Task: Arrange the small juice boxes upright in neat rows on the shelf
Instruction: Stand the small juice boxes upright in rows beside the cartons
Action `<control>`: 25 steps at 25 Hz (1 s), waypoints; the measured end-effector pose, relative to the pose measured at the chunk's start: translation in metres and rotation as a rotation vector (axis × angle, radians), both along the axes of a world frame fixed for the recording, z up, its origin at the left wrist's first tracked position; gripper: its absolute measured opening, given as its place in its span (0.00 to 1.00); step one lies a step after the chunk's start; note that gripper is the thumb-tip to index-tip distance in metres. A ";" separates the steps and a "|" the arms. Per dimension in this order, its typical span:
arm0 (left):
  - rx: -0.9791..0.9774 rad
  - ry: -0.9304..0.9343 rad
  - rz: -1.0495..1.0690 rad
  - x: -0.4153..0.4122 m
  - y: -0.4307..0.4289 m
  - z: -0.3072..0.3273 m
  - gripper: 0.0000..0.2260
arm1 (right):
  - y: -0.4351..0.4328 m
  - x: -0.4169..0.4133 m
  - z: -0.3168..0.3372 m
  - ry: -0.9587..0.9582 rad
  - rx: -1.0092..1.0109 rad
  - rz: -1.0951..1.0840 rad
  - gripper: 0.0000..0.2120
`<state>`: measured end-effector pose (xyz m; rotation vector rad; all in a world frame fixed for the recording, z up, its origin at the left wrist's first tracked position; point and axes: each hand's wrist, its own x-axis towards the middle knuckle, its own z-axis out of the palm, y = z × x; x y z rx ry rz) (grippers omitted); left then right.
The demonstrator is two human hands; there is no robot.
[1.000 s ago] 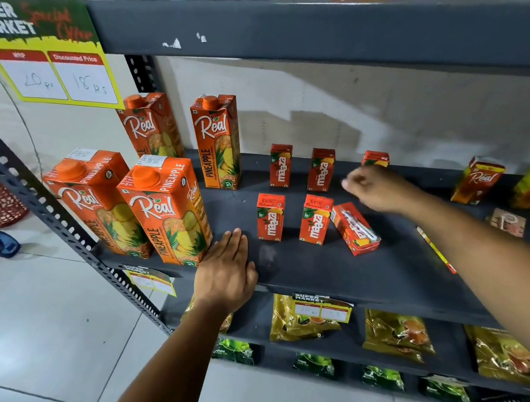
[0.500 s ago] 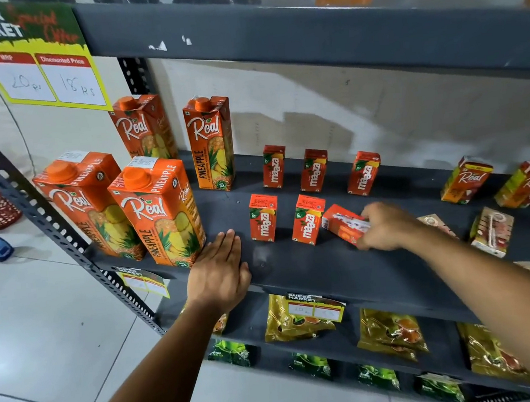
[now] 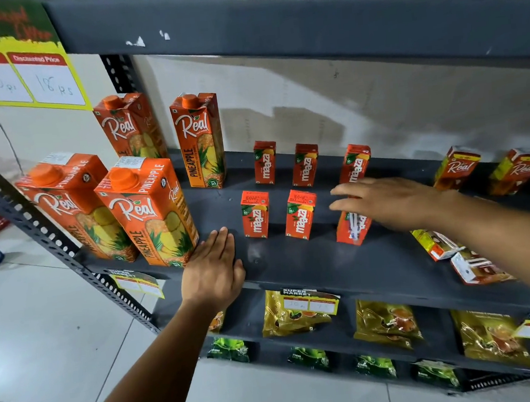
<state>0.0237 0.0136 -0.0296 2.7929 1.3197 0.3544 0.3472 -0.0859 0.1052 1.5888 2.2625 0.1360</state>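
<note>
Small red Maaza juice boxes stand on the dark grey shelf (image 3: 311, 264). The back row holds three of them (image 3: 265, 162), (image 3: 304, 164), (image 3: 354, 164). In the front row two boxes (image 3: 255, 214), (image 3: 300, 214) stand upright, and a third Maaza box (image 3: 352, 228) stands beside them with its straw side facing me. My right hand (image 3: 392, 202) lies flat over the top of that third box, fingers stretched out to the left. My left hand (image 3: 213, 269) rests palm down on the shelf's front edge and holds nothing.
Several tall Real pineapple cartons (image 3: 149, 217) fill the shelf's left end. Two small Real boxes (image 3: 456, 168), (image 3: 517, 170) stand at the back right, and two more boxes (image 3: 437, 243), (image 3: 474, 267) lie flat under my right forearm. Snack packets (image 3: 296, 313) fill the shelf below.
My right hand came down from the back row to the lying Maaza box and stood it upright as third in the front row. Its fingers are now spread. My left hand stayed put.
</note>
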 end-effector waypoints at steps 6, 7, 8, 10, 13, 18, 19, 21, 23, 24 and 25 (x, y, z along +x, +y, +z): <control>-0.009 -0.005 0.011 0.001 -0.001 0.002 0.27 | 0.008 0.010 0.002 0.139 -0.014 -0.214 0.31; -0.011 -0.007 0.011 0.001 -0.001 0.003 0.27 | 0.011 0.011 0.001 0.179 0.004 -0.317 0.34; -0.011 -0.009 0.010 0.001 -0.002 0.003 0.27 | 0.014 0.011 0.001 0.222 -0.001 -0.400 0.38; -0.005 -0.011 0.008 0.001 -0.002 0.003 0.27 | 0.017 0.009 0.004 0.307 -0.022 -0.416 0.41; 0.001 -0.009 0.009 0.002 -0.001 0.002 0.27 | 0.020 0.005 0.008 0.331 -0.019 -0.386 0.27; 0.022 -0.037 0.008 0.001 0.002 -0.004 0.27 | 0.019 -0.014 -0.004 0.260 0.211 -0.546 0.24; 0.027 -0.046 0.008 0.000 0.003 -0.006 0.27 | 0.018 -0.017 -0.006 0.274 0.217 -0.568 0.25; 0.034 -0.057 -0.007 -0.001 0.004 -0.010 0.26 | 0.011 -0.017 -0.005 0.348 0.220 -0.624 0.29; 0.036 -0.070 -0.037 -0.002 0.005 -0.010 0.25 | 0.004 -0.004 0.004 0.407 0.304 -0.662 0.31; 0.040 -0.092 -0.056 -0.003 0.005 -0.010 0.24 | -0.001 0.006 0.010 0.433 0.372 -0.682 0.30; 0.047 -0.138 -0.081 -0.004 0.006 -0.009 0.23 | -0.009 0.018 0.016 0.455 0.430 -0.723 0.29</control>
